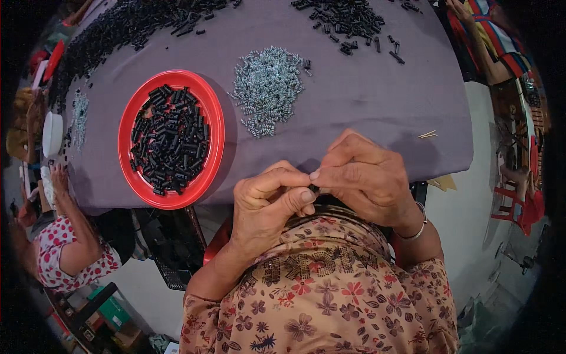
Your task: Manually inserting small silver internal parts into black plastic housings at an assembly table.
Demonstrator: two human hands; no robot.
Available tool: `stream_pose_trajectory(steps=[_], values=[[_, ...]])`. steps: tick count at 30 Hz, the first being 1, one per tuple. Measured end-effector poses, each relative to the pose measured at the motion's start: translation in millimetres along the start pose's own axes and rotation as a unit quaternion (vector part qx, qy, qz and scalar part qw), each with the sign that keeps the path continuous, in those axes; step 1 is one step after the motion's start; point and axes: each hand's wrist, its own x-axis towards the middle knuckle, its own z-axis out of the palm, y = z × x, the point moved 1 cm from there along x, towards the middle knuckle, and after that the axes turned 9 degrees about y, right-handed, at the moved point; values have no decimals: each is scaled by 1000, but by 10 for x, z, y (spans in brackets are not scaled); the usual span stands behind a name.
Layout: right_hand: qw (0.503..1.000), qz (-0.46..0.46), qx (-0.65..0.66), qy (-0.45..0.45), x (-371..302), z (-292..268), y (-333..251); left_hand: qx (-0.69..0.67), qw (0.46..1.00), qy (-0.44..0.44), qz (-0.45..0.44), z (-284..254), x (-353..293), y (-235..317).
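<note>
My left hand [268, 197] and my right hand [368, 177] meet at the fingertips above the near table edge, both closed in a pinch. A small dark piece [315, 189] shows between the left fingers, mostly hidden by them. Whatever the right thumb and forefinger pinch is too small to make out. To the left, a red round tray [219, 133] holds many short black plastic tubes [171, 138]. Beyond my hands lies a heap of small silvery metal springs [268, 88].
More black pieces are heaped at the far left [127, 26] and far right [348, 20] of the grey cloth [377, 106]. Thin pale sticks [427, 135] lie near the right edge. At left, a person in a dotted top [76, 253] sits by a white bowl [52, 134].
</note>
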Motion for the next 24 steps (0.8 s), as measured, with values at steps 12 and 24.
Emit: stream_pose_trajectory(steps=[12, 24], values=[[999, -25, -37, -11, -57, 26, 20, 134, 990, 12, 33, 27, -3, 68], [998, 44, 26, -19, -58, -39, 73, -132, 979, -20, -153, -38, 29, 7]])
